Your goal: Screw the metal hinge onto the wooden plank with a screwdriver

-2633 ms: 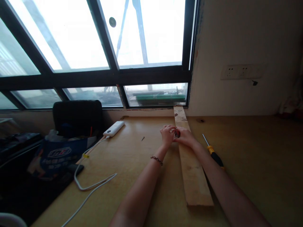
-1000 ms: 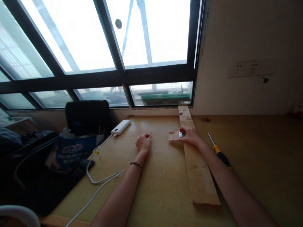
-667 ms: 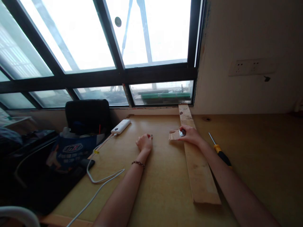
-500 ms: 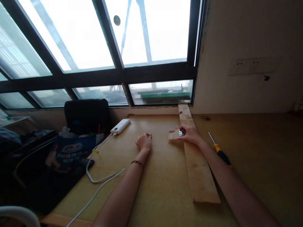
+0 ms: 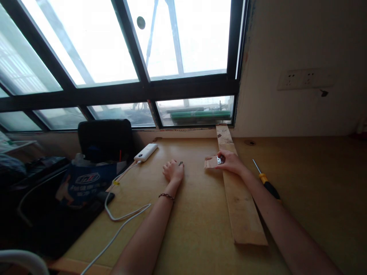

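Observation:
My right hand (image 5: 233, 162) rests on a long wooden plank (image 5: 241, 206) and presses a small metal hinge (image 5: 220, 159) onto a small wooden block (image 5: 210, 163) beside the plank. My left hand (image 5: 173, 171) lies on the wooden table (image 5: 195, 225), its fingers curled, pinching at a small dark screw (image 5: 181, 163) at its fingertips. A beaded bracelet (image 5: 166, 196) sits on my left wrist.
A yellow-and-black screwdriver (image 5: 265, 181) lies right of the plank. A white power bank (image 5: 146, 152) with a white cable (image 5: 120, 217) sits at the back left. A blue bag (image 5: 83, 183) and a black chair back (image 5: 104, 139) stand left. Window and wall bound the far edge.
My left hand left my right hand at the plank and went left to the small screw on the table. My right hand stays on the hinge and block.

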`<state>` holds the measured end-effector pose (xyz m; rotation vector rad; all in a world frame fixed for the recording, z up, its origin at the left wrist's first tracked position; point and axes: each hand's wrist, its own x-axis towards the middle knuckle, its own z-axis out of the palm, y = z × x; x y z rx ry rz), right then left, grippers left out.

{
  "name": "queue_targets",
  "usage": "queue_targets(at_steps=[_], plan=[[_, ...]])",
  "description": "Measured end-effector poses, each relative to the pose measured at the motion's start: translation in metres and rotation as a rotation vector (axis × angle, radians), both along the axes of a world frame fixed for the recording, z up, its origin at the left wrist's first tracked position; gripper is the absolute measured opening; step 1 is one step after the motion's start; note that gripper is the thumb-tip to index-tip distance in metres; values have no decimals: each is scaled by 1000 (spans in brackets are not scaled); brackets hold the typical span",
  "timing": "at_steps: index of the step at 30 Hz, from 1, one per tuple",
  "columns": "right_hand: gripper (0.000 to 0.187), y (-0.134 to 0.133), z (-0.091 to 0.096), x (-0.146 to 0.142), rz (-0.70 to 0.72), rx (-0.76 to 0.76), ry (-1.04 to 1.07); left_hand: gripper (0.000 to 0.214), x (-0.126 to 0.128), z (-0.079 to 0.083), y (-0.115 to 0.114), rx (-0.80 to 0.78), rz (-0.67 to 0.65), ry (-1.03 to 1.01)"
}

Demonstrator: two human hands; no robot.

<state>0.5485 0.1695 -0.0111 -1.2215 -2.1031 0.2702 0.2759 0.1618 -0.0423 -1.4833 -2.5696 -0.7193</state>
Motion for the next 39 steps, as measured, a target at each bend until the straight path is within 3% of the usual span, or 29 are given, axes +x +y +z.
queue_targets(at_steps=[6,17,19,21,25,30,35,37,39], plan=[[46,-1,1,0,-11,6,-2,32,-2,-2,2,-61,-34,-36],[46,1,-1,-1,-1,0,18,30,0,2,-1,-20,-93,-3],[46,2,-2,-1,2,1,20,33,7,4,-4,63,-153,49],[46,3,-3,0,8,0,24,35,19,5,-9,137,-296,59],[45,5,-4,0,5,-4,37,42,53,1,-15,127,-546,-94],[45,4,-3,0,10,-14,48,51,76,-10,-9,-19,-668,-362],[50,5,-3,1,21,-25,55,34,81,-12,-1,65,-665,-694],[61,5,-4,2,30,-36,72,32,77,-6,2,134,-623,-812],[72,6,-5,3,33,-40,94,33,61,6,6,229,-520,-797]])
